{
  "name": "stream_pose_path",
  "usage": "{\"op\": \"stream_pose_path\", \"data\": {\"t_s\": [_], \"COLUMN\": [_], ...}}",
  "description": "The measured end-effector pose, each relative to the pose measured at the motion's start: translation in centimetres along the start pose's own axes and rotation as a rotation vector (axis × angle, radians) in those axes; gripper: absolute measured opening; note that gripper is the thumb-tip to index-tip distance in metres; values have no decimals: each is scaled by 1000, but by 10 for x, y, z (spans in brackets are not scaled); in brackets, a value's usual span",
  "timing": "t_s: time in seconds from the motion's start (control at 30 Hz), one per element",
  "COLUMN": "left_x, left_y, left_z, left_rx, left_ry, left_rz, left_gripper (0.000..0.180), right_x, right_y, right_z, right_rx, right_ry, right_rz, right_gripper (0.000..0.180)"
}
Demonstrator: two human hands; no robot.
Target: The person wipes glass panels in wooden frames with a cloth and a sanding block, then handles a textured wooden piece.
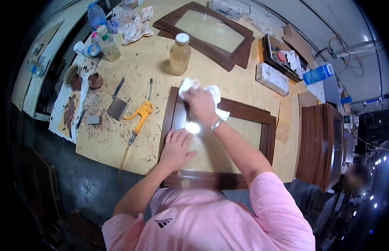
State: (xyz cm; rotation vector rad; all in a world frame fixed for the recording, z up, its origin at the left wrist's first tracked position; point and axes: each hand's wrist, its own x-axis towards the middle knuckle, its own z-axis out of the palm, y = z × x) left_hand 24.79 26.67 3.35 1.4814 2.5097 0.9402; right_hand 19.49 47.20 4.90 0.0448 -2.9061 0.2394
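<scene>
A dark brown wooden frame (267,125) lies flat on the plywood table in front of me. My right hand (200,105) presses a crumpled white cloth (188,85) against the frame's upper left corner. My left hand (176,147) rests flat, fingers spread, on the frame's left side rail. A wristwatch sits on my right wrist.
A plastic bottle of yellowish liquid (179,54) stands just beyond the frame. A yellow air blow gun (140,113), a putty scraper (117,107) and filler pots (95,80) lie left. A second frame (228,58) lies farther back; stacked frames (318,146) stand right. Another person (356,178) is at right.
</scene>
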Motion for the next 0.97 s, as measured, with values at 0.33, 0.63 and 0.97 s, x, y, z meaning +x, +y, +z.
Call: {"op": "stream_pose_path", "data": {"t_s": [0.33, 0.63, 0.97], "left_x": [-5, -1, 1], "left_y": [-4, -2, 1], "left_z": [4, 10, 15], "left_rx": [-22, 66, 89], "left_ry": [37, 48, -3], "left_rz": [-36, 37, 39], "left_gripper": [61, 55, 50], "right_x": [-112, -133, -345], "right_y": [38, 30, 199], "right_z": [-24, -39, -116], "right_rx": [-3, 4, -10], "right_ry": [7, 169, 340], "right_rz": [173, 8, 1176], "right_gripper": [37, 32, 21]}}
